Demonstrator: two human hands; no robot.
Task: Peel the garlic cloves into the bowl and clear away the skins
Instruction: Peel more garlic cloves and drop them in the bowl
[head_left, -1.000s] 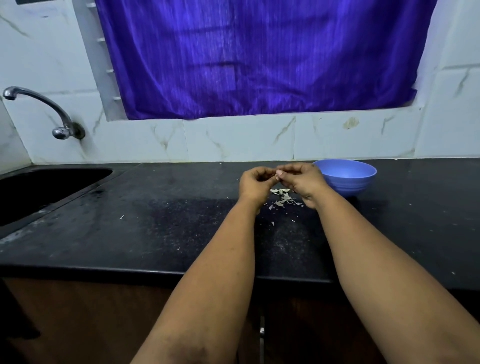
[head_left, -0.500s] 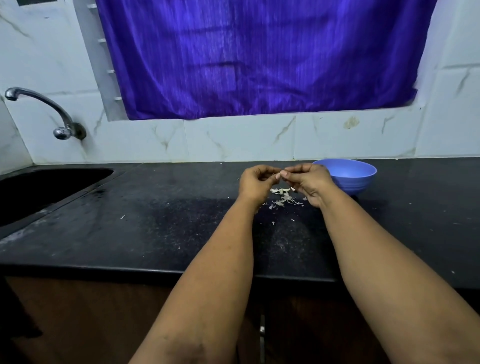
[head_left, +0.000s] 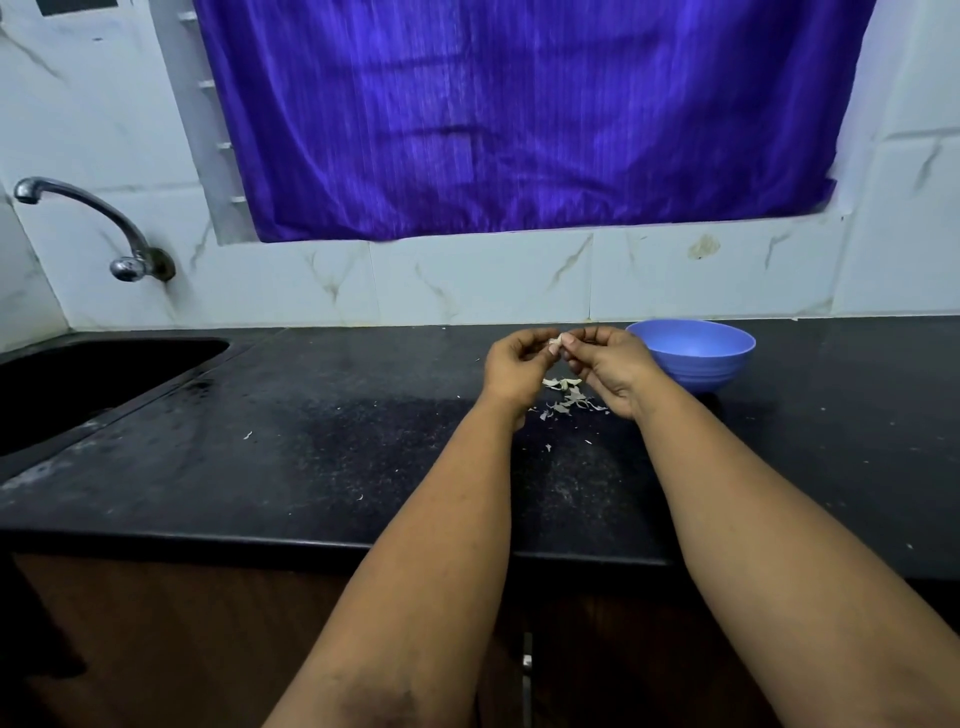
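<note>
- A single garlic clove (head_left: 557, 344) is pinched between the fingertips of both hands, held just above the dark surface (head_left: 322, 457) toward its far edge.
- The left hand (head_left: 517, 366) is curled round the clove from one side; the right hand (head_left: 608, 366) is curled in from the other, thumb and forefinger nipping what appears to be a flap of skin.
- A small heap of skins (head_left: 569, 397) is seen on the surface directly beneath the hands, with stray flecks scattered nearer the front edge.
- The blue bowl (head_left: 691, 353) stands just beside the right hand, near the far edge. Its contents cannot be made out.
- Handling judged: the clove is light, small and firm, likely slick once bared; the skin is papery, brittle and prone to tearing into bits.
- Best hold judged: the clove body steadied by one hand, the loose skin edge gripped at the tip by the other.
</note>
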